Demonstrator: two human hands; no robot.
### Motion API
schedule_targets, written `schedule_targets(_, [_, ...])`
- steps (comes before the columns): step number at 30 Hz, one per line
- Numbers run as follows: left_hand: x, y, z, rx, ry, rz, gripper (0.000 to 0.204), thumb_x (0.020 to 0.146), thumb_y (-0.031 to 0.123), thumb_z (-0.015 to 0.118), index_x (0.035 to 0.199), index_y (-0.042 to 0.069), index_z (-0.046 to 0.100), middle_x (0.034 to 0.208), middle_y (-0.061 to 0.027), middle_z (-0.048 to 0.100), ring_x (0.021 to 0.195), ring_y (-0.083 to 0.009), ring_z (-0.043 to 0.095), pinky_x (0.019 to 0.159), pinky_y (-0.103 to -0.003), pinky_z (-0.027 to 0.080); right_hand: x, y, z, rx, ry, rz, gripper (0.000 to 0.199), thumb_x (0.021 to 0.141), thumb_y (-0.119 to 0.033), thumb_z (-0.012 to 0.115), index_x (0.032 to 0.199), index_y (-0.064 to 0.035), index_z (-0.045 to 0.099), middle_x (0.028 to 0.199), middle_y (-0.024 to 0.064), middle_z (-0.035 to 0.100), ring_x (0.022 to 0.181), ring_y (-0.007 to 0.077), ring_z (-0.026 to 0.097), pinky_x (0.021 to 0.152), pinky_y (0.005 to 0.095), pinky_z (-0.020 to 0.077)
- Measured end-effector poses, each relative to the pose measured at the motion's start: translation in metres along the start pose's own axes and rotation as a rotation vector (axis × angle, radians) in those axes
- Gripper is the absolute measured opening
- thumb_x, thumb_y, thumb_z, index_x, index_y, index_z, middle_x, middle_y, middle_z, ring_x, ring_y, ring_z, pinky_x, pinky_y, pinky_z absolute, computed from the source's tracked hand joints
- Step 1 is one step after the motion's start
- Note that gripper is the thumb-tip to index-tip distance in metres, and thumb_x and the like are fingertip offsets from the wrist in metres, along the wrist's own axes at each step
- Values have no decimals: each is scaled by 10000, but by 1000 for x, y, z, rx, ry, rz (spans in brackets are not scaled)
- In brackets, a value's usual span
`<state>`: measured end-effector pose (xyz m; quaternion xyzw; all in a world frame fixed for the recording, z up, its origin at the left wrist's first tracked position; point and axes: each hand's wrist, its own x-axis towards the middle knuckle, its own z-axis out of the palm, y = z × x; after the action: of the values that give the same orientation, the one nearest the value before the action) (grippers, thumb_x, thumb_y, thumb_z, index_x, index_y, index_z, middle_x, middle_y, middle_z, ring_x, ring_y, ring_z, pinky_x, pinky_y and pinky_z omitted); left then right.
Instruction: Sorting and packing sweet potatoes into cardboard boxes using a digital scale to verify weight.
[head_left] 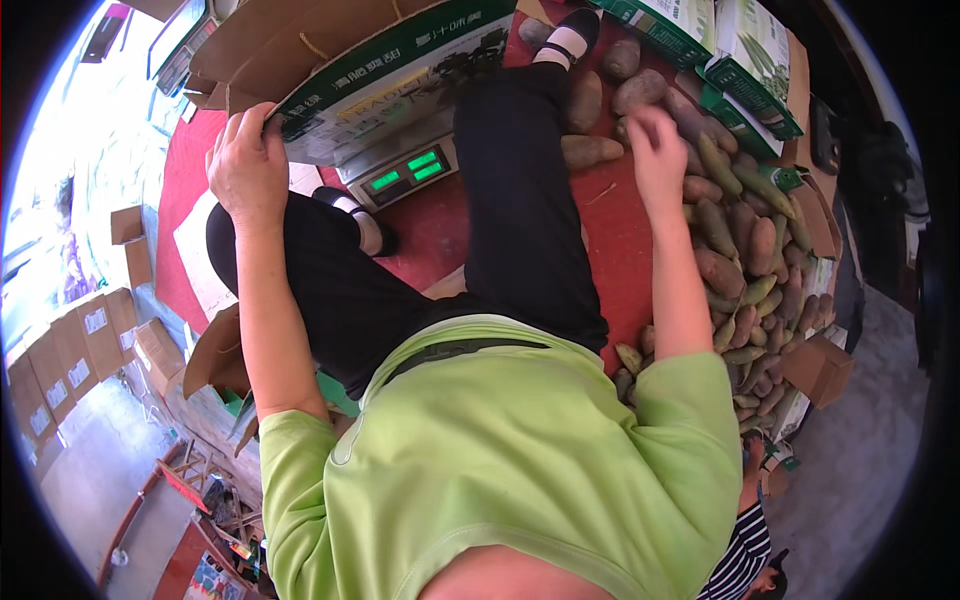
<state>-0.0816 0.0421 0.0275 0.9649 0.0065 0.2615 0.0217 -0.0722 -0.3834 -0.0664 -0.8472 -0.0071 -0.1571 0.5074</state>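
My left hand [246, 170] is closed on the near left corner of an open cardboard box [400, 75], its thumb over the rim. The box has a green and white printed side and sits on a digital scale [408, 172] with lit green displays. My right hand [658, 150] is raised at the right with its fingers curled together; whatever they may hold is hidden. Close by it lie long, muddy root vegetables [640, 90], brown and reddish, with greener ones [718, 165] farther right.
The vegetable pile [750, 260] runs down the right side of the red floor covering [620, 240]. Printed green and white boxes [745, 70] stand at the upper right. Brown cartons [75, 355] line the far left. Another person in a striped top [740, 550] is at the lower right.
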Motion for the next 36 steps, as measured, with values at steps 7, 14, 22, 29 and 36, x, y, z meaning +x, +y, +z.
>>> schedule_targets(7, [-3, -2, 1, -21, -3, 7, 104, 852, 185, 607, 945, 167, 651, 870, -12, 653, 856, -228, 629, 764, -354, 444, -281, 169, -121, -986, -509, 726, 455, 808, -307, 628, 1209, -117, 527, 1207, 159, 539, 1139, 376, 491, 925, 491, 435])
schedule_targets(14, [-2, 2, 3, -22, -24, 1, 102, 856, 186, 605, 945, 167, 651, 844, -23, 645, 829, -242, 625, 760, -364, 448, -417, 94, -158, -1268, -1269, 989, 535, 814, -342, 614, 1300, -169, 471, 1367, 89, 424, 1312, 309, 338, 964, 559, 377])
schedule_targets(22, [-4, -2, 5, -42, 0, 9, 113, 853, 203, 608, 952, 168, 650, 812, -42, 636, 806, -255, 623, 759, -368, 448, -424, 100, -165, -1025, -883, 1099, 453, 830, -265, 632, 1248, -130, 522, 1197, 84, 529, 1137, 243, 429, 834, 463, 413])
schedule_targets(29, [-2, -2, 7, -24, -28, -8, 117, 855, 209, 608, 958, 176, 652, 815, -39, 638, 814, -254, 625, 763, -372, 449, -398, 108, -166, -678, -383, 1330, 415, 860, -229, 595, 1253, -121, 515, 1083, 68, 557, 962, 198, 475, 713, 371, 421])
schedule_targets(36, [-2, -3, 8, -26, -2, -17, 120, 850, 213, 610, 956, 179, 655, 836, -32, 648, 828, -252, 626, 772, -372, 449, -351, 128, -179, -317, 140, 1452, 380, 890, -192, 559, 1258, -111, 508, 970, 52, 585, 788, 154, 522, 592, 280, 429])
